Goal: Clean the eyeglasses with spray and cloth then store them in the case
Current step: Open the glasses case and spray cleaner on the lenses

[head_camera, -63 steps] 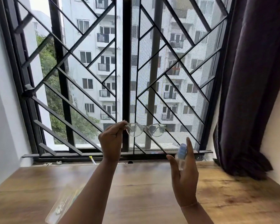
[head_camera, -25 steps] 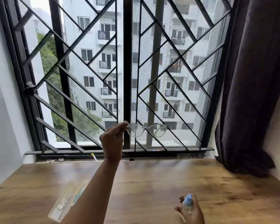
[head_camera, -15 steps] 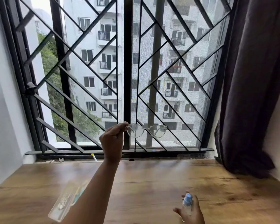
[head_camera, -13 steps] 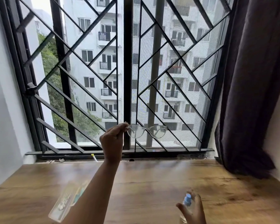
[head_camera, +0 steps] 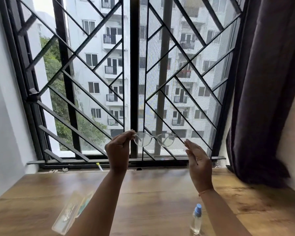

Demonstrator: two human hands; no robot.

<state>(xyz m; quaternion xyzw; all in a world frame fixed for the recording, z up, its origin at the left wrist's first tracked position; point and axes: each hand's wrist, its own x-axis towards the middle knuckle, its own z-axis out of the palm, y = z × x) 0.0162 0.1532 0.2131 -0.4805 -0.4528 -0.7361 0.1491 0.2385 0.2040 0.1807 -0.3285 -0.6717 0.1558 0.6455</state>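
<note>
My left hand (head_camera: 118,149) pinches the left corner of the clear-framed eyeglasses (head_camera: 153,139) and holds them up in front of the window. Just right of the glasses my right hand (head_camera: 197,163) is raised, fingers straight and holding nothing, its fingertips close to the right end of the frame. The small clear spray bottle (head_camera: 195,220) with a blue cap stands upright on the wooden table near the front edge, under my right forearm. A clear flat case (head_camera: 70,213) lies on the table at the left, partly hidden behind my left forearm. No cloth can be made out.
The wooden table (head_camera: 152,193) runs up to a barred window (head_camera: 134,82). A dark curtain (head_camera: 266,92) hangs at the right and bunches on the table's far right corner. Small bits lie on the sill (head_camera: 99,166). A white wall stands at the left.
My right hand set the spray bottle down on the table, let go of it, and rose up beside the right end of the glasses. The left hand stayed where it was.
</note>
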